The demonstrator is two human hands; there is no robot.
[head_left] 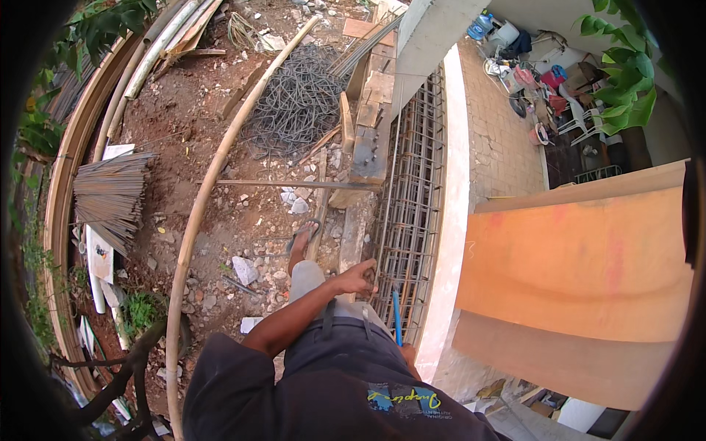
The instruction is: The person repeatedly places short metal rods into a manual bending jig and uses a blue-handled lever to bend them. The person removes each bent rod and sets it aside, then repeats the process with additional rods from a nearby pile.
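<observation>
A long cage of steel rebar (413, 184) lies along the base of the pale wall, with close crossing ties over its bars. My left hand (356, 279) reaches to the near left edge of this cage, its fingers curled inward; whatever they may pinch is too small to make out. Close by my waist, my right hand (407, 356) shows only in part. It grips a slim blue-handled tool (397, 316) that points forward over the bars. The tool's working end is hard to make out among the steel.
A tangled heap of thin steel rods (298, 99) lies ahead on the rubble. Left of me runs a long bent pole (209, 176), with a bundle of short rods (114, 195) beyond it. Wooden boards (371, 147) edge the cage; an orange panel (573, 257) stands at right.
</observation>
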